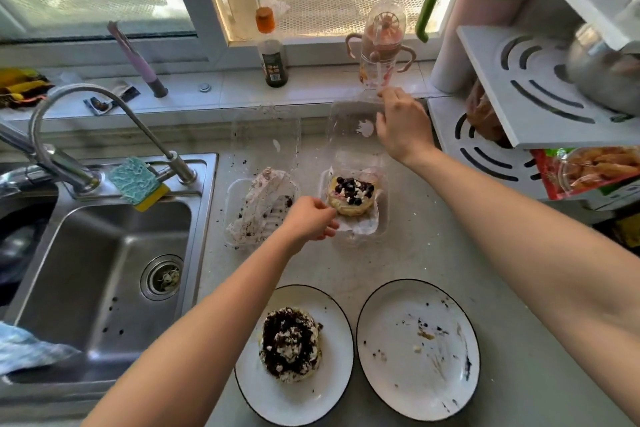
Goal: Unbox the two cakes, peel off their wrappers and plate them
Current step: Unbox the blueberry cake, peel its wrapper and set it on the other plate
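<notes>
A chocolate-crumb cake (290,342) sits unwrapped on the left white plate (332,388). The right white plate (436,388) holds only smears and crumbs. A blueberry cake (352,195) rests on its paper wrapper (360,227) in the open right clear box (383,215). My right hand (401,126) holds that box's raised lid (349,128) at its top edge. My left hand (311,220) pinches the box's near-left corner beside the wrapper. The left clear box (232,218) stands open with a crumpled, stained wrapper (263,204) inside.
A steel sink (104,274) with a tap (83,135) and a sponge (136,182) lies to the left. Bottles (273,52) and a baby cup (381,48) stand on the sill. A white rack (519,104) with a snack bag (588,170) fills the right.
</notes>
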A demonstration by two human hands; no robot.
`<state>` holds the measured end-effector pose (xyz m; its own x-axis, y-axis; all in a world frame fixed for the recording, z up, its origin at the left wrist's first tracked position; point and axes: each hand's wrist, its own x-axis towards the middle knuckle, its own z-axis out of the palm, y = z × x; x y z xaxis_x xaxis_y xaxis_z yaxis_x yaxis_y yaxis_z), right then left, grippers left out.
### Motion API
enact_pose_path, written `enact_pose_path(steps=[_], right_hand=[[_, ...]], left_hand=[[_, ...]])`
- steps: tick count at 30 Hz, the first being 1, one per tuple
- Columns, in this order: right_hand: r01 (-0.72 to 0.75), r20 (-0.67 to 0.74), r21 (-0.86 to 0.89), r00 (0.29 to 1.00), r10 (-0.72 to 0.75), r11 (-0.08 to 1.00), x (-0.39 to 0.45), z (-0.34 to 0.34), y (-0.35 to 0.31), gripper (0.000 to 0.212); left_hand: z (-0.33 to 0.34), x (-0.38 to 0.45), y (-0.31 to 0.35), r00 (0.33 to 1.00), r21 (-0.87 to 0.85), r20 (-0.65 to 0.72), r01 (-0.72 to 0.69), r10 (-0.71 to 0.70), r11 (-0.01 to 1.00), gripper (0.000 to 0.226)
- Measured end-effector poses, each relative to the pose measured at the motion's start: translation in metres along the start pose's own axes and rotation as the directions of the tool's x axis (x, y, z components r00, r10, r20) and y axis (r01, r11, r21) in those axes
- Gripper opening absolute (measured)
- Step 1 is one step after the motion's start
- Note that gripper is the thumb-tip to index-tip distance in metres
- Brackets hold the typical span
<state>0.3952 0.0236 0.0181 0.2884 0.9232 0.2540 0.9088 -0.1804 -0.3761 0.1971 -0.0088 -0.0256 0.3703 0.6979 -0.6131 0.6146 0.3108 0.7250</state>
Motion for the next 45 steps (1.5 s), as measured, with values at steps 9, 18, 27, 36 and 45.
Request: enact_pose_path(steps=[9,18,27,36,45], right_hand=[[-0.239,0.239,0.182,0.952,0.192,0.954,-0.05,0.019,0.031,0.042],[-0.229,0.55,0.104,0.824,0.136,0.968,-0.085,0.029,0.051,0.059],[-0.172,0.595,0.039,0.795,0.116,0.984,-0.063,0.04,0.056,0.065],[-0.238,0.629,-0.093,0.739,0.242,0.967,-0.071,0.06,0.04,0.088],[-0.348,0.509,0.026,0.811,0.287,0.937,-0.074,0.079,0.038,0.081]], left_hand=[[-0.022,0.036,0.018,0.915,0.352,-0.219,-0.25,0.34,0.902,0.028],[-0.036,0.067,0.029,0.932,0.777,0.123,-0.304,0.34,0.552,0.07],[-0.039,0.087,0.033,0.914,0.814,0.238,-0.372,0.329,0.446,0.079],[-0.027,0.094,0.026,0.879,0.905,0.272,-0.372,0.392,0.206,0.079],[-0.018,0.097,0.009,0.832,0.917,0.21,-0.35,0.514,0.19,0.07]])
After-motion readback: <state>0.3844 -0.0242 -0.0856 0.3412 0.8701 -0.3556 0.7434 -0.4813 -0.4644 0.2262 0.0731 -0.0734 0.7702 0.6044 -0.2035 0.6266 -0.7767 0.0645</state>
